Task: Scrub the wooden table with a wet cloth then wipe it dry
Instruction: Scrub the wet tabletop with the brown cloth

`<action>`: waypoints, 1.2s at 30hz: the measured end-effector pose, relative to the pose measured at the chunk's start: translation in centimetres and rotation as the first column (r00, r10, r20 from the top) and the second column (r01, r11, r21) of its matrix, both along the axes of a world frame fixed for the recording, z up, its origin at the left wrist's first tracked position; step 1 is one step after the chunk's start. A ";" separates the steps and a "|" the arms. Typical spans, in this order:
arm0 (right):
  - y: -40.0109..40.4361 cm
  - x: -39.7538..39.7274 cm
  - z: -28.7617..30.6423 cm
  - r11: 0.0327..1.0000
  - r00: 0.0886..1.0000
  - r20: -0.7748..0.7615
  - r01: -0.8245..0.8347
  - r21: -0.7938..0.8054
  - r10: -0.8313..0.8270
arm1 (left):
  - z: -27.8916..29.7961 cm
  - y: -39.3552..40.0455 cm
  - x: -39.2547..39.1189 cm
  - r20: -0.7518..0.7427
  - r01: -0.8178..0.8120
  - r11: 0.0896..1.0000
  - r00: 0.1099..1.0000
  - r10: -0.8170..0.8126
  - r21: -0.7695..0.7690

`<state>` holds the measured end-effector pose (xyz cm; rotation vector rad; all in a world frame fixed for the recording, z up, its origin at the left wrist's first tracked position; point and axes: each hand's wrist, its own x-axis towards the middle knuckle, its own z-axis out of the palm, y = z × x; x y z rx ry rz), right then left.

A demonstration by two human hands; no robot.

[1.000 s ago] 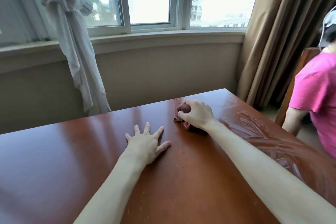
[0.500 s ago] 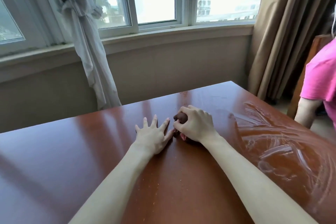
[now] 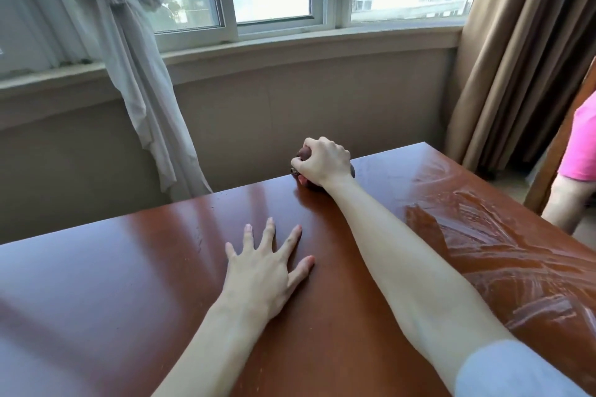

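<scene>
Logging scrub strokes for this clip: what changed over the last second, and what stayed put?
The right hand, gripping the bunched brown cloth, pushed away from the left hand to the table's far edge. Half a second ago the two hands were almost touching; now they are well apart. Unchanged: the grip on the cloth, the left hand flat with fingers spread, and the wet streaks on the right side.
</scene>
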<state>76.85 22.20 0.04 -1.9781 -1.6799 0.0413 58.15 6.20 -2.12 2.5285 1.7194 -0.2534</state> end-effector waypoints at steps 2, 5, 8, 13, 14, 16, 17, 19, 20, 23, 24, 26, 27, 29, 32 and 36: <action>-2.9 0.0 -0.3 0.999 0.999 -0.009 -0.042 -0.004 0.042 | 0.2 -0.1 0.0 0.001 -0.004 1.000 1.000 0.004 -0.004; -8.4 0.4 -0.6 0.996 0.996 0.017 -0.087 0.003 0.087 | 0.2 -0.2 0.1 0.018 -0.023 1.000 1.000 0.023 -0.007; -13.4 1.5 -0.9 0.998 0.998 0.031 -0.060 -0.007 0.060 | 0.4 -0.2 0.0 0.033 -0.028 1.000 0.999 0.028 -0.002; -21.6 2.3 -1.0 1.000 0.998 0.057 -0.006 0.005 0.006 | 0.9 -0.5 -0.1 0.056 -0.026 1.000 0.998 0.027 -0.015; -23.6 2.0 -1.0 1.000 0.997 0.071 -0.027 0.016 0.026 | 1.0 -0.5 -0.2 0.055 -0.025 1.000 0.998 0.026 -0.013; -27.6 1.3 -1.1 0.995 0.993 0.082 -0.089 0.043 0.086 | 1.0 -0.5 -0.3 0.048 -0.021 1.000 0.999 0.021 -0.014; -29.2 1.1 -1.2 0.991 0.991 0.074 -0.118 0.057 0.113 | 1.0 -0.5 -0.3 0.044 -0.016 1.000 0.999 0.017 -0.016; -30.8 1.1 -1.3 0.986 0.988 0.054 -0.150 0.074 0.146 | 0.9 -0.4 -0.2 0.035 -0.010 1.000 0.999 0.010 -0.018; -30.5 1.3 -1.2 0.986 0.987 0.052 -0.154 0.070 0.151 | 0.9 -0.4 -0.2 0.033 -0.008 1.000 0.999 0.009 -0.017; -26.2 2.5 -0.8 0.994 0.993 0.066 -0.101 0.052 0.098 | 0.7 -0.2 -0.2 0.010 0.014 1.000 1.000 -0.014 -0.006; -24.0 3.1 -0.8 0.997 0.995 0.081 -0.059 0.049 0.055 | 0.5 -0.1 -0.2 -0.003 0.019 1.000 1.000 -0.019 0.000; -19.1 4.4 -1.0 0.998 0.994 0.101 0.026 0.051 -0.031 | 0.1 0.1 -0.1 -0.035 0.024 1.000 0.999 -0.024 0.005; -16.7 5.1 -1.1 0.997 0.993 0.099 0.060 0.057 -0.066 | 0.0 0.3 0.0 -0.059 0.033 0.999 0.998 -0.032 0.006; -12.1 6.4 -1.3 0.992 0.989 0.091 0.116 0.052 -0.120 | -0.1 0.4 0.0 -0.111 0.064 0.998 0.992 -0.062 0.020; -6.2 8.2 -1.2 0.984 0.982 0.078 0.169 0.059 -0.174 | -0.2 0.3 -0.1 -0.177 0.123 0.991 0.978 -0.114 0.041; -1.0 9.6 -1.3 0.974 0.970 0.106 0.213 0.079 -0.221 | -0.1 0.0 -0.1 -0.241 0.154 0.987 0.960 -0.139 0.042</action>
